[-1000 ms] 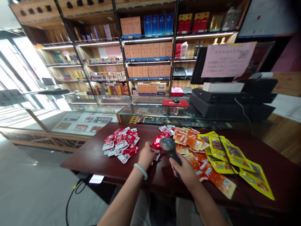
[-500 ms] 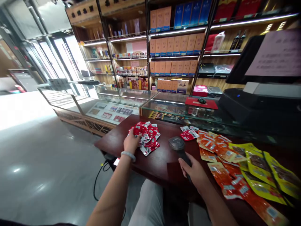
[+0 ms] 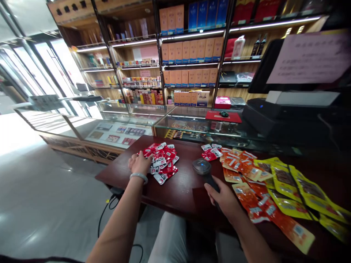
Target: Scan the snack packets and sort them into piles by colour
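My left hand (image 3: 138, 163), a pale bangle at its wrist, lies palm down with fingers spread at the left edge of a heap of small red and white snack packets (image 3: 162, 163). Its fingertips touch or hover just over the packets; which, I cannot tell. In my right hand (image 3: 221, 194) is the handle of a black barcode scanner (image 3: 202, 167), its head held above the dark wooden table (image 3: 183, 190). A smaller group of red and white packets (image 3: 211, 152) lies beyond the scanner.
Orange snack packets (image 3: 244, 164) and yellow packets (image 3: 290, 186) cover the table's right side. Glass display counters (image 3: 128, 114) stand behind, with a red mouse pad (image 3: 223, 116) on top. A monitor (image 3: 263, 69) rises at right; a black cable (image 3: 102, 215) hangs at left.
My left hand has shifted left on the packet heap, and its fingers are more spread. The view has turned a little to the right. The scanner stays in my right hand.
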`<state>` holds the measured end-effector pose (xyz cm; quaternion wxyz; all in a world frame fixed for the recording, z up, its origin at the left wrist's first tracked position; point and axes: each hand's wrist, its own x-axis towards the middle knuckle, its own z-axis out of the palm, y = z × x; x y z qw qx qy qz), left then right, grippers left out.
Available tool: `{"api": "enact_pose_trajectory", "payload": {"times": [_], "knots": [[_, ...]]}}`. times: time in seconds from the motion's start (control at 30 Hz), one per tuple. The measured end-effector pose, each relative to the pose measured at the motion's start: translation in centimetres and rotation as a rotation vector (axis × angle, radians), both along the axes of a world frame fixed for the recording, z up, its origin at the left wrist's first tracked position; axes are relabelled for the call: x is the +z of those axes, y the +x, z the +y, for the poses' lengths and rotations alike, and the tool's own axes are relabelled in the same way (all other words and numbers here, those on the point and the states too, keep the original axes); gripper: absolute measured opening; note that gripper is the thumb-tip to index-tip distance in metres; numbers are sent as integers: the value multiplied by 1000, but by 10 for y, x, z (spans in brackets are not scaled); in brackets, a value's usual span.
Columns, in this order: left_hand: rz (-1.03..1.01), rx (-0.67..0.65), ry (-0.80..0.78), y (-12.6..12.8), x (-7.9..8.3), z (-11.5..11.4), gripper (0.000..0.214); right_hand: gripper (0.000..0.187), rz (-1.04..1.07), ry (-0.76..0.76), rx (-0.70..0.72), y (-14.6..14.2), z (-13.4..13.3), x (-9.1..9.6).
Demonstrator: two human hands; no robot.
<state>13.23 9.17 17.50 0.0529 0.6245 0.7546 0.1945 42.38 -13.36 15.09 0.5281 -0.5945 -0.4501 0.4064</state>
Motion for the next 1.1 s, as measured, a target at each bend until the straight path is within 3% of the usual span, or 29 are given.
{"api": "enact_pose_trajectory", "payload": {"times": [0.2, 0.33, 0.43, 0.57, 0.67, 0.77, 0.87, 1.0, 1.1], "knots": [[23, -4, -2, 5, 10, -1, 68, 53, -3, 11, -42, 24, -10, 9], [19, 36, 159, 32, 20, -6, 70, 43, 2, 29, -84, 43, -16, 12], [86, -111, 259, 84, 24, -13, 61, 35, 8, 58, -114, 56, -19, 11], [109, -438, 143, 182, 17, -25, 50, 33, 71, 67, -168, 69, -22, 8], [101, -540, 36, 248, 7, -32, 54, 36, 131, 53, -194, 75, -26, 7], [134, -599, -6, 287, -3, -33, 54, 41, 164, 34, -213, 81, -31, 8], [175, -629, -11, 300, -10, -28, 54, 42, 162, 19, -211, 86, -34, 9], [161, -645, -45, 294, -14, -19, 56, 42, 133, 8, -214, 86, -35, 9], [-45, -705, -131, 281, -19, -14, 35, 44, 108, 24, -230, 81, -34, 8]]}}
